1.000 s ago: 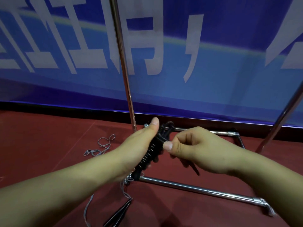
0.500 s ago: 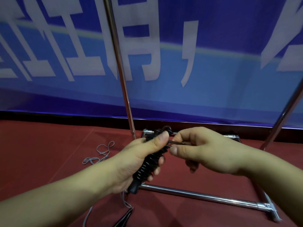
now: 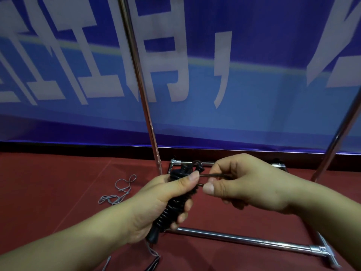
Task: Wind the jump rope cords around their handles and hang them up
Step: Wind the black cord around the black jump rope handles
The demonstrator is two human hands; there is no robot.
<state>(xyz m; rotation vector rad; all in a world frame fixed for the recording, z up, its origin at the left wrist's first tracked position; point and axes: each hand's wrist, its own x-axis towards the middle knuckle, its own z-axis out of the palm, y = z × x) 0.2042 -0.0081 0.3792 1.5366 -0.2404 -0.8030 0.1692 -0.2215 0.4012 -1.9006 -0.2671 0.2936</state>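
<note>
My left hand [image 3: 156, 204] gripped the wound black handles [image 3: 172, 206], thumb pressing down on the top coils, the bundle held in the air above the red floor [image 3: 58, 192] in front of the chrome rack's base bar [image 3: 244, 239]. My right hand [image 3: 246, 182] pinched a short loop of the black cord [image 3: 211, 176] between thumb and curled fingers, just beside the left thumb. To my mind the step was finishing the wrap: I needed to keep that loop taut, tuck it under or over the last coils near the top, and hold the thumb down so the turns could not spring loose before hanging.

Where the cord's end ran inside my right palm was hidden. The knot-like tangle at the top of the bundle was too dark to read. A grey cord [image 3: 119, 190] lay loose on the floor to the left, and dark handles [image 3: 154, 266] of another rope were cut off at the bottom edge. The rack's top rail was out of view.
</note>
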